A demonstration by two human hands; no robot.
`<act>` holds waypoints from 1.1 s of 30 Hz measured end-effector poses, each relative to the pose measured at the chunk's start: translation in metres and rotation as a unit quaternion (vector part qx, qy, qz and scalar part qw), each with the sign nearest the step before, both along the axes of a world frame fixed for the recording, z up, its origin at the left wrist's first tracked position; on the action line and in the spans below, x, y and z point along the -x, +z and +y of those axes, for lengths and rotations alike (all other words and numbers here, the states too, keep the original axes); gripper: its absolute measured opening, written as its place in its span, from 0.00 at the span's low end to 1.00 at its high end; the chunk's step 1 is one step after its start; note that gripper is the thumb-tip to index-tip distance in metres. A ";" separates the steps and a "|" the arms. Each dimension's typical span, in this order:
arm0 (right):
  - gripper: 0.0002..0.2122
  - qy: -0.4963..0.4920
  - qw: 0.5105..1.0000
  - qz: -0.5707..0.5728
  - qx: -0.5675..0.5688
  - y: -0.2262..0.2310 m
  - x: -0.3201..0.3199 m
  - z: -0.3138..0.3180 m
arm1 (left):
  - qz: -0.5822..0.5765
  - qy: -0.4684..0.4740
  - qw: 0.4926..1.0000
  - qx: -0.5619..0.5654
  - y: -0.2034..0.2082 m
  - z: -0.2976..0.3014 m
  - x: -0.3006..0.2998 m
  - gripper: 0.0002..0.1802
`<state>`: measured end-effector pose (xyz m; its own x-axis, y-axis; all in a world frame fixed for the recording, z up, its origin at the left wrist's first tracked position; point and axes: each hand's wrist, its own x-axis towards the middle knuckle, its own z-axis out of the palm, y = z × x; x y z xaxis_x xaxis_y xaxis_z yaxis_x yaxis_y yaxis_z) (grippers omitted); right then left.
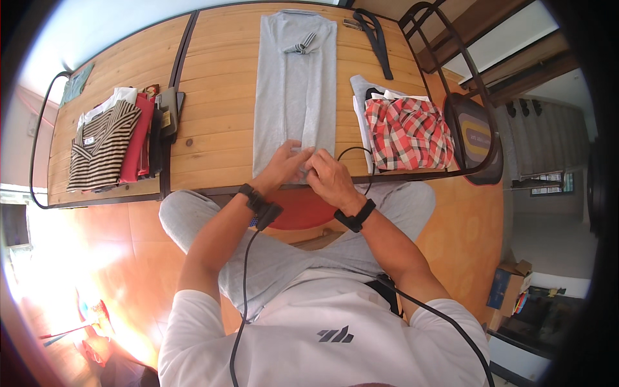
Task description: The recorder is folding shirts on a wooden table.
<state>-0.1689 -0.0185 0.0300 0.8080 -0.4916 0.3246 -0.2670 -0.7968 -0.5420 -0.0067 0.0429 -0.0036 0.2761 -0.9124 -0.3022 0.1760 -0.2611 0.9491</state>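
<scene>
Grip: can't tell if your fingers are pinching cloth. Your left hand (284,164) and right hand (329,175) meet at the near end of one grey garment (296,97), laid as a long strip on one wooden table (216,97). Two clothes piles flank it: one striped-top pile (106,145) left, one checked-top pile (409,135) right. One black strap (379,48) beyond.

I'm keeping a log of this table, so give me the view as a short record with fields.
Hands: left hand and right hand close together at the near end of the grey garment; exact grip unclear
Garment: long, narrow, lying on the wooden table
Left clothes: striped shirt, red garment
Right clothes: red checked shirt on top
Far right: dark strap
</scene>
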 end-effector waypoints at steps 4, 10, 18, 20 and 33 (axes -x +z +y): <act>0.09 -0.025 1.000 0.000 -0.014 0.001 0.004 0.000 | 0.078 -0.049 0.993 -0.068 -0.012 -0.014 0.002 0.18; 0.14 -0.151 0.987 -0.003 0.058 -0.004 0.013 0.007 | 0.204 0.011 0.979 0.004 0.003 -0.016 0.025 0.13; 0.13 -0.227 0.969 -0.007 0.101 -0.031 0.035 -0.011 | 0.227 -0.012 0.974 0.015 0.018 -0.022 0.020 0.13; 0.12 -0.233 0.967 -0.003 0.100 -0.026 0.041 -0.010 | 0.172 0.014 0.985 0.012 0.002 -0.022 0.020 0.10; 0.11 -0.228 0.973 0.043 0.018 -0.031 0.055 -0.003 | -0.286 -0.023 0.957 -0.045 -0.039 -0.018 0.020 0.21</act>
